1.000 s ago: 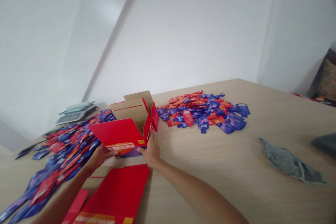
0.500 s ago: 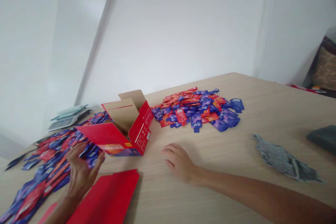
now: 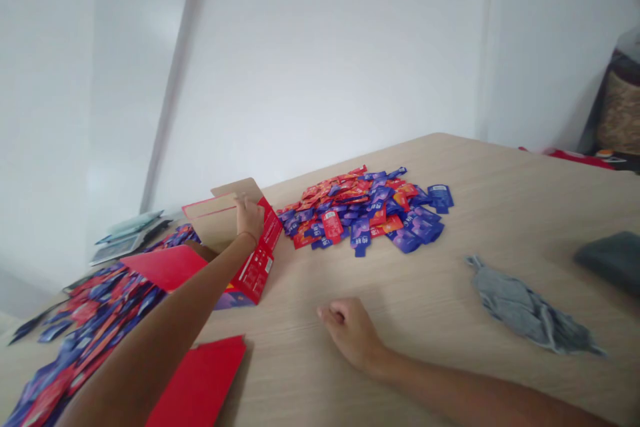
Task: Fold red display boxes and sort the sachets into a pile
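Head view: the left hand [image 3: 249, 219] was held at the opening of the red box [image 3: 256, 275], which was set open on the surface [image 3: 410, 300]; whether the left grip was spread or pinching could not be told. The right hand [image 3: 351, 333] was held well apart, its grip curled into a loose fist. Sachets [image 3: 345, 207] were heaped on both sides of the box.

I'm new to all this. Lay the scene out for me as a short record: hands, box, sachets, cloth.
Left hand: at the raised flaps of the box; grip unclear
Right hand: curled, on or just above the table
Box: open, red outside, brown inside
Sachets: red and purple, heaped right of the box, more spread along its left
Cloth: grey, crumpled, right of the right hand
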Available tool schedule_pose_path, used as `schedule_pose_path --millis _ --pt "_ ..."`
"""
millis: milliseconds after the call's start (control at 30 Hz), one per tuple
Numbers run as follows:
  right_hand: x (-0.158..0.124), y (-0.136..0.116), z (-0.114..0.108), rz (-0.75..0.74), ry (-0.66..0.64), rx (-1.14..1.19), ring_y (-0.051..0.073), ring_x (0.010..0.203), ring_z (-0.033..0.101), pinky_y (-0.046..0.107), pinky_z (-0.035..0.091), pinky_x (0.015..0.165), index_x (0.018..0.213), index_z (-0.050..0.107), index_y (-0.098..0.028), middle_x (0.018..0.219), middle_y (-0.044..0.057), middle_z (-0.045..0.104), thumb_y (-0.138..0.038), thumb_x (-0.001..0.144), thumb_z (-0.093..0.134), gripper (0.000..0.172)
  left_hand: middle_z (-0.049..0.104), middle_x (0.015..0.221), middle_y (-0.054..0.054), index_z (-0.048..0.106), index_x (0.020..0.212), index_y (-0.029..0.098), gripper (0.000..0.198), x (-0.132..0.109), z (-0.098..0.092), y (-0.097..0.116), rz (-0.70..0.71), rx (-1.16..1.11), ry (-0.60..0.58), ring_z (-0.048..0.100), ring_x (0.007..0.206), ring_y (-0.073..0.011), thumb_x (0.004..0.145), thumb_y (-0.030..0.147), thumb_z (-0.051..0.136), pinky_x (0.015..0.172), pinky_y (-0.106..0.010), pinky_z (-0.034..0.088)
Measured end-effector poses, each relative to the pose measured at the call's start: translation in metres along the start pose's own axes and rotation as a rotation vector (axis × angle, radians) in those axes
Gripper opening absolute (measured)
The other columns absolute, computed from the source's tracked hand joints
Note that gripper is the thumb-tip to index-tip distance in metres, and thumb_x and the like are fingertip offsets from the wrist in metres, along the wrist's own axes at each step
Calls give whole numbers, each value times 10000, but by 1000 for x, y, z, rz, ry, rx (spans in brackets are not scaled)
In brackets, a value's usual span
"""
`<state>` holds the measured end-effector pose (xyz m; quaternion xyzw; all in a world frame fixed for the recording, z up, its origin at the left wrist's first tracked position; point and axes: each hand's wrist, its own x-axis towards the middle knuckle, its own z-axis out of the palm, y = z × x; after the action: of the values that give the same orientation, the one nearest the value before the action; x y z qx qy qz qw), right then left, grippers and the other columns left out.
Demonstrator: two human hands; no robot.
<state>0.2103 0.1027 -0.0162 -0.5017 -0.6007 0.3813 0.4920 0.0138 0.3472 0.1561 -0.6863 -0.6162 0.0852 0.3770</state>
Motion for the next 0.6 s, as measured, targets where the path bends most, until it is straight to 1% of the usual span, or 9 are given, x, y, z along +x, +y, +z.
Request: schedule_pose_path --millis 33,100,167,233,333,433,600 --pt "-1 0 1 2 6 -9 88 541 252 293 149 567 546 297 -214 542 -71 222 -434 918 540 496 620 1375 -277 671 1288 70 397 9 3 0 -24 4 -11 269 1499 -457 981 208 462 1160 -684 54" --pt "-2 -1 1 4 12 -19 91 552 262 293 151 575 546 309 -210 543 -68 236 -433 919 542 493 677 1275 -283 664 1292 76 396 20 9 2 -63 -3 -19 346 1447 -478 988 233 464 1128 -715 78" --pt "-2 0 1 7 9 -20 93 559 269 291 154 578 550 319 -209 545 -66 253 -441 924 536 491 722 1164 -278 672 1267 84 386 24 12 3 -73 -10 -14 450 1359 -491 998 229 437 1085 -752 106" --pt "-1 0 1 10 -2 -11 94 556 272 286 156 574 555 330 -209 545 -66 263 -452 927 533 489 744 1098 -267 688 1224 91 370 26 13 4 -71 -21 -13 511 1290 -495 990 205 424 1057 -770 124" --pt "-1 0 0 8 -13 -6 92 547 267 282 155 563 557 327 -211 540 -67 262 -466 924 535 493 754 1065 -265 700 1195 92 370 25 11 4 -88 -50 -14 529 1261 -520 965 180 423 1028 -798 129" --pt "-1 -3 -1 4 6 -19 93 545 268 283 156 559 555 309 -217 537 -63 267 -459 918 527 487 749 1086 -274 708 1189 95 386 19 9 1 -111 -115 -2 513 1278 -542 973 211 410 1010 -831 100" --pt "-2 -6 0 -15 22 -32 95 541 276 286 161 560 547 306 -224 530 -62 270 -454 911 520 480 761 1046 -245 714 1167 135 372 5 12 -8 -96 -161 -26 528 1275 -519 1003 328 442 1028 -843 46"
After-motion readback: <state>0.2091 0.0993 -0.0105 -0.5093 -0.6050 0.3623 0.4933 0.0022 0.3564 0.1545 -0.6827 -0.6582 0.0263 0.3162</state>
